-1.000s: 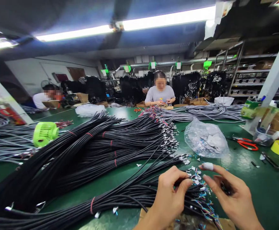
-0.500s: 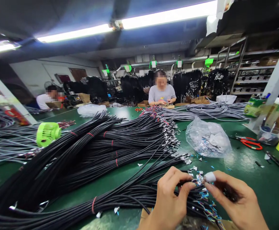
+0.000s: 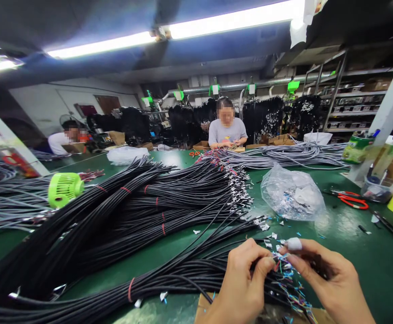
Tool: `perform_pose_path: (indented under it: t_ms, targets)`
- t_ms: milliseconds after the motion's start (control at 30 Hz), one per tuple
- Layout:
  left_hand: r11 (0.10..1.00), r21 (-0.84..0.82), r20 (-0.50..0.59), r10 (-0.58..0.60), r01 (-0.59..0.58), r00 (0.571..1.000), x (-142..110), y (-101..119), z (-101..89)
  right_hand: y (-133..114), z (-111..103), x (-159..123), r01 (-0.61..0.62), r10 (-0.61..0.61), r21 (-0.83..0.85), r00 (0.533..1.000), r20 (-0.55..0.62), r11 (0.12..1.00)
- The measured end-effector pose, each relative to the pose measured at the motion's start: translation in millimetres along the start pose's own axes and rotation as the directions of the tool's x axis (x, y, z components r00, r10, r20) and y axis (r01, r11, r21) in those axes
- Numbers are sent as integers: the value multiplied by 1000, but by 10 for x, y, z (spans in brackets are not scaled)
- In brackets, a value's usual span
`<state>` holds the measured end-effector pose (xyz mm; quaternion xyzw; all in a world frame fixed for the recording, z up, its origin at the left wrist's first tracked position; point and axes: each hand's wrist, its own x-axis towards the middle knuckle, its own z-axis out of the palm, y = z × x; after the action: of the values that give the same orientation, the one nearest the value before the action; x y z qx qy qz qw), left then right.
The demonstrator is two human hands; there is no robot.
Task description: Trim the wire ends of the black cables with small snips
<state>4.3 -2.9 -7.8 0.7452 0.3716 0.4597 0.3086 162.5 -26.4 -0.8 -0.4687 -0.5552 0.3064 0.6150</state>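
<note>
My left hand (image 3: 245, 281) is closed in a pinch on a black cable near its stripped end. From that end thin coloured wires (image 3: 278, 258) fan out, blue and red among them. My right hand (image 3: 329, 276), with a white cover on one fingertip, pinches at the tips of these wires. Under both hands lies a bundle of black cables (image 3: 169, 281), held by a red band, its coloured wire ends (image 3: 295, 292) spread at the right. Small white scraps (image 3: 273, 236) are scattered just beyond my fingers. The exact grip is partly hidden by my fingers.
Large banded black cable bundles (image 3: 115, 225) cover the left of the green table (image 3: 348, 243). A clear plastic bag (image 3: 292, 193) of scraps, red-handled pliers (image 3: 351, 200) and a green fan (image 3: 65, 190) stand around. A co-worker (image 3: 228, 130) sits opposite, beyond grey cables (image 3: 294, 155).
My left-hand fingertips have shifted slightly, and the coloured wires now show spread between my two hands. My right hand has moved a little left. The view has shifted slightly.
</note>
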Motion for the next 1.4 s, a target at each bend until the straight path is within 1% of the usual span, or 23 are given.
perform_pose_path:
  t_ms: [100,200,233,333,400,533,667,733,800,833,867,900,933,1000,1033,1100,1133,1200,1267,1333,1400]
  targets:
    - [1000,0,10,-15,15,1000,-1,-1,1,27,0,-5,29,-29,-28,1000,-3,999]
    - [1000,10,10,-18,18,1000,-10,-12,3,80,-24,0,105,-106,-79,994,-10,991]
    - [1000,10,9,-14,14,1000,-12,-17,4,100,-39,6,139,-139,-94,990,4,986]
    - [1000,4,5,18,-18,1000,-16,-26,12,156,-96,32,229,-216,-119,969,120,966]
    - [999,4,3,48,-48,999,-17,-29,18,177,-124,50,249,-223,-125,956,192,960]
    - [998,18,30,64,-65,997,-20,-18,19,167,-124,67,207,-180,-88,953,242,974]
    - [997,-14,133,81,-79,988,-10,19,-16,147,-109,72,84,-83,8,960,269,996]
    - [994,-71,180,97,-86,979,8,39,-50,156,-112,80,6,-24,52,938,347,999]
    - [991,-114,196,93,-72,976,29,50,-87,175,-113,90,-49,21,50,889,457,998]
    - [991,-124,188,80,-57,979,38,51,-104,186,-110,93,-66,41,34,872,488,997]
    - [991,-126,176,62,-40,982,45,51,-118,194,-104,92,-79,60,17,870,488,997]
    - [992,-127,163,40,-19,986,50,48,-128,200,-94,86,-90,78,3,883,462,996]
    - [992,-127,153,18,2,988,53,45,-135,200,-80,74,-97,91,-5,909,408,995]
    - [991,-130,149,-16,35,989,51,39,-139,183,-40,35,-102,99,-3,963,252,995]
    - [990,-132,152,-29,49,988,48,36,-137,166,-16,12,-97,94,7,980,174,995]
    - [988,-141,160,-45,68,986,40,35,-130,121,32,-33,-72,70,34,996,50,997]
    - [987,-144,160,-50,73,986,36,35,-126,100,51,-49,-50,50,40,999,10,998]
    - [986,-142,155,-60,82,986,28,39,-121,71,70,-62,13,-13,23,1000,-18,1000]
    - [987,-131,154,-71,92,986,25,46,-122,68,55,-52,102,-102,-29,995,-13,994]
    - [988,-117,158,-82,101,984,27,55,-130,87,10,-29,215,-213,-105,977,31,971]
    - [988,-108,164,-90,108,982,32,67,-138,111,-43,-7,329,-320,-189,944,80,925]
